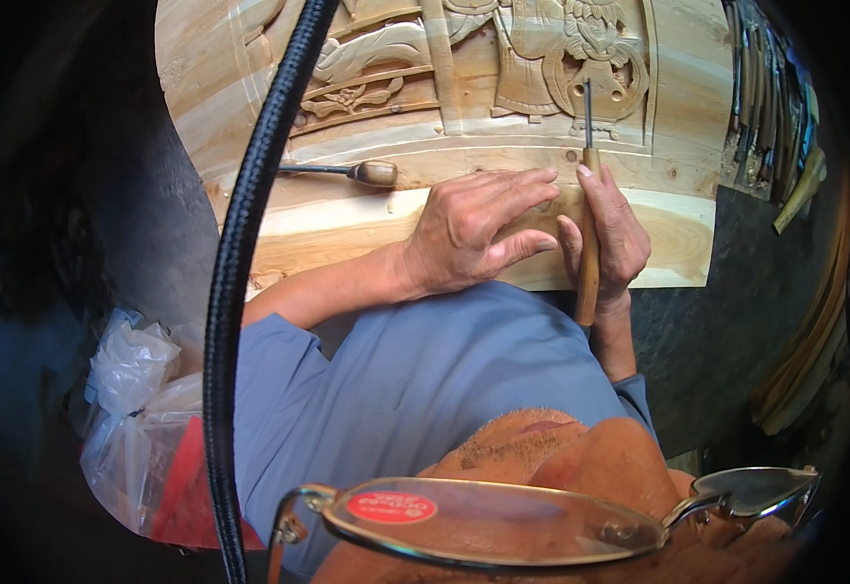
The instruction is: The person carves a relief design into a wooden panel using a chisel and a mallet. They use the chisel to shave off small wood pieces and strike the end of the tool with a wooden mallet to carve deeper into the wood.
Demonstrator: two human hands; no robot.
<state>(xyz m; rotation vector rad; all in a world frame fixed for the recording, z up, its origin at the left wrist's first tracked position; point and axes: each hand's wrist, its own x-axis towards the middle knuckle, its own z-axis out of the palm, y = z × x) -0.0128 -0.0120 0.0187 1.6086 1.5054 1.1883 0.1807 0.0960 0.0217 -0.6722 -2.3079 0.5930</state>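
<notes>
A: Judging by this view, what is the right grip point(622, 226) doing?

B: It grasps a slim carving tool with a straight brown wooden handle and a narrow metal blade point(588, 268), thumb on one side, fingers on the other. The tool lies over the pale wooden panel carved in relief point(683, 219), its blade pointing away from the body toward the round pierced medallion point(604, 84). Whether the tip touches, I can't tell.

A: How would you work it well?

B: I'd take thin cuts with the grain, keep the blade low near the medallion's rim, and steady the shank with the other hand, fingers always behind the edge.

A: And the left grip point(478, 224)?

B: Released: nothing in it, back upward, fingers reaching toward the handle, a gap between them and the thumb. Its forearm point(332, 287) crosses from the lower left, over the panel's near edge.

A: The right arm?

B: Its forearm point(618, 341) rises steeply from below, with the index finger lying along the handle near the blade. That should help aim.
</notes>
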